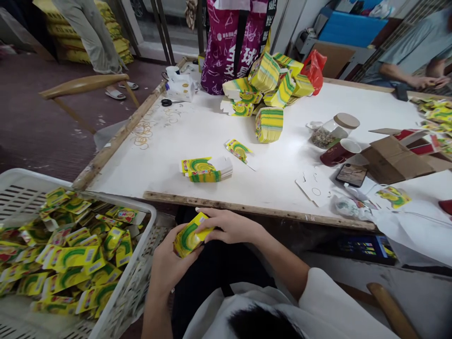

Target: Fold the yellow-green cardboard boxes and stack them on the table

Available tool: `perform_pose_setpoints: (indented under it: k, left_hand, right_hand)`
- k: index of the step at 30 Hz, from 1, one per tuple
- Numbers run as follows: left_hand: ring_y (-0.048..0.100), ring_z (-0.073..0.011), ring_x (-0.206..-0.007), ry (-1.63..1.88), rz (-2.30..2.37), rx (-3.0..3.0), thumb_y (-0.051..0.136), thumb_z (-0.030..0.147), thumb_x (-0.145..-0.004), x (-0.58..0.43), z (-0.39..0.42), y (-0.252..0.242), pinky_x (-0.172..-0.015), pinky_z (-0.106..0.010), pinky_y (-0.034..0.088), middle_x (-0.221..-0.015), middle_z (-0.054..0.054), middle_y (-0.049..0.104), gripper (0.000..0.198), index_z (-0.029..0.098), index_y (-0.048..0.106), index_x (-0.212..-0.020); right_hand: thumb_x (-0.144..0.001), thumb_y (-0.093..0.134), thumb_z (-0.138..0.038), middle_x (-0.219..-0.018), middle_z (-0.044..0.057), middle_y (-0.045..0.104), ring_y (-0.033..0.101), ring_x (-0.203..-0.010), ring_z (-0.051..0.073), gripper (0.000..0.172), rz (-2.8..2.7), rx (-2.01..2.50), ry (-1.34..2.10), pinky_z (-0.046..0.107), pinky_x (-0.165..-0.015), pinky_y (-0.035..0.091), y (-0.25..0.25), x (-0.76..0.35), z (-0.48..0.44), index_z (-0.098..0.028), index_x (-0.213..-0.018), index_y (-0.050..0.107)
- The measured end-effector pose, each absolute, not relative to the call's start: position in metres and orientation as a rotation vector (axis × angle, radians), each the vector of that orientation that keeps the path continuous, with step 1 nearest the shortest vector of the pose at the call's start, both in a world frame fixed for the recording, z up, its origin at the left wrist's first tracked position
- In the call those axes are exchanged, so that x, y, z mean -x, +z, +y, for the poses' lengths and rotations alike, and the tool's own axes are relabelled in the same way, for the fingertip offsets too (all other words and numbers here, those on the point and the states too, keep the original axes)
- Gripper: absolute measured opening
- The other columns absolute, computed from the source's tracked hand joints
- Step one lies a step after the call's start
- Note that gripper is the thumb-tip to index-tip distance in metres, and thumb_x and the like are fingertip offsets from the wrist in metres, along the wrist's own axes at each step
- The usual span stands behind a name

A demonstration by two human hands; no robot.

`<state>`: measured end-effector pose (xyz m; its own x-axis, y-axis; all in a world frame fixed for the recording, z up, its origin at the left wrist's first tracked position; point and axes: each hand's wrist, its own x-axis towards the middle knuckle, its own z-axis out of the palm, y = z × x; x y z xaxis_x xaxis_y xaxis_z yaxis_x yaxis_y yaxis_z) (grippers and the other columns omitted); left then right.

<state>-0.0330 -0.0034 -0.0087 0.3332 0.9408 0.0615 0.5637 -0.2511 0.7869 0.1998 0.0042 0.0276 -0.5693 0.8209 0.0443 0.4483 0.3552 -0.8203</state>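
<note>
Over my lap, just below the table's front edge, I hold a small yellow-and-green carton [190,236] in both hands. My left hand [168,261] wraps round it from the left and below. The fingers of my right hand [226,227] close on its right end; the fingertips are partly hidden. Beyond my hands, a stack of flat cartons [206,170] lies near the table's front edge. A single flattened carton [239,150] rests behind it. To my left, a white plastic basket [150,221] holds many of the same yellow cartons.
Bundled flat cartons [269,125] are heaped by a purple bag [226,52]. Scissors [166,102] lie at the left. A glass jar [335,129], a maroon mug [341,151], a phone [351,174] and an opened cardboard box [399,157] stand right. Another person [406,61] sits across the table.
</note>
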Motion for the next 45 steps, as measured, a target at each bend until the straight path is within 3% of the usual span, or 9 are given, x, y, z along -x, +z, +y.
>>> perform_pose_setpoints:
  k: [5, 7, 10, 15, 21, 31, 37, 40, 45]
  left_hand:
    - [0.069, -0.0233, -0.088, 0.752, 1.325, -1.939, 0.078, 0.046, -0.073, 0.026, -0.001, -0.007, -0.078, -0.035, 0.055, -0.103, -0.005, 0.071, 0.052, 0.023, 0.061, -0.117]
    - [0.069, -0.0235, -0.087, 0.839, 1.353, -1.786, 0.082, 0.044, -0.068, 0.023, 0.001, -0.008, -0.077, -0.034, 0.055, -0.102, -0.006, 0.071, 0.056, 0.022, 0.063, -0.116]
    - [0.067, -0.02, -0.087, 1.291, 1.295, -1.296, 0.086, 0.045, -0.064, 0.024, 0.005, -0.006, -0.074, -0.028, 0.056, -0.109, -0.006, 0.069, 0.059, 0.022, 0.063, -0.113]
    - [0.062, -0.0212, -0.116, 1.703, 1.066, -0.369, 0.058, 0.074, -0.078, 0.029, 0.015, -0.001, -0.095, -0.032, 0.054, -0.129, -0.01, 0.064, 0.062, 0.019, 0.068, -0.105]
    - [0.064, -0.0144, -0.073, 1.399, 1.151, -0.296, 0.081, 0.065, -0.058, 0.018, 0.011, -0.018, -0.063, -0.024, 0.055, -0.094, -0.007, 0.07, 0.071, 0.016, 0.07, -0.108]
    - [0.065, -0.0141, -0.078, 1.245, 1.063, -0.582, 0.076, 0.052, -0.075, 0.01, 0.002, -0.029, -0.068, -0.023, 0.054, -0.097, -0.008, 0.069, 0.05, 0.018, 0.067, -0.109]
    - [0.053, -0.0288, -0.127, 1.397, 0.884, -0.651, 0.075, 0.068, -0.068, -0.008, -0.004, -0.021, -0.1, -0.041, 0.051, -0.141, -0.01, 0.053, 0.067, 0.027, 0.065, -0.119]
    - [0.058, -0.0235, -0.113, 1.556, 0.877, -0.636, 0.064, 0.067, -0.079, -0.008, -0.003, -0.014, -0.103, -0.038, 0.047, -0.117, -0.007, 0.062, 0.053, 0.025, 0.066, -0.11]
    - [0.041, -0.0122, -0.063, 1.614, 0.965, -0.538, 0.055, 0.075, -0.079, 0.0, 0.004, -0.013, -0.064, -0.024, 0.048, -0.071, 0.001, 0.037, 0.054, 0.021, 0.052, -0.08]
  right_hand:
    - [-0.086, 0.071, -0.022, -0.139, 0.019, 0.053, 0.045, -0.139, 0.027, 0.019, -2.046, 1.133, 1.061, 0.039, -0.111, 0.041, 0.03, -0.194, 0.002, -0.014, -0.103, 0.071]
    - [-0.085, 0.07, -0.021, -0.142, 0.02, 0.05, 0.041, -0.142, 0.026, 0.034, -1.916, 1.066, 1.045, 0.04, -0.113, 0.039, 0.026, -0.186, 0.002, -0.012, -0.118, 0.064]
    - [-0.083, 0.074, -0.028, -0.146, 0.019, 0.047, 0.055, -0.126, 0.022, 0.071, -1.687, 1.002, 1.01, 0.035, -0.106, 0.047, 0.023, -0.184, 0.014, -0.013, -0.144, 0.041]
    - [-0.093, 0.059, -0.019, -0.114, 0.012, 0.063, 0.057, -0.107, 0.021, 0.027, -1.593, 1.595, 0.496, 0.035, -0.099, 0.047, 0.026, -0.207, 0.078, -0.012, -0.119, 0.063]
    - [-0.087, 0.071, -0.027, -0.118, 0.017, 0.059, 0.048, -0.115, 0.032, 0.03, -1.692, 2.201, 0.351, 0.042, -0.098, 0.04, 0.015, -0.217, 0.126, -0.012, -0.112, 0.067]
    - [-0.083, 0.07, -0.014, -0.105, 0.011, 0.066, 0.057, -0.099, 0.025, 0.031, -1.7, 2.081, 0.393, 0.038, -0.091, 0.042, 0.029, -0.217, 0.119, -0.013, -0.109, 0.054]
    - [-0.081, 0.063, -0.008, -0.083, 0.001, 0.061, 0.055, -0.075, 0.015, 0.014, -1.84, 1.502, 0.772, 0.026, -0.071, 0.041, 0.033, -0.174, 0.049, -0.017, -0.087, 0.054]
    - [-0.078, 0.068, -0.005, -0.079, -0.002, 0.057, 0.052, -0.072, 0.01, 0.016, -1.989, 1.043, 1.237, 0.021, -0.068, 0.04, 0.014, -0.144, 0.01, -0.016, -0.076, 0.056]
    - [-0.066, 0.089, -0.023, -0.088, -0.003, 0.055, 0.049, -0.072, 0.008, 0.045, -1.6, 1.016, 1.532, 0.018, -0.065, 0.041, -0.013, -0.12, -0.017, -0.017, -0.098, 0.057]
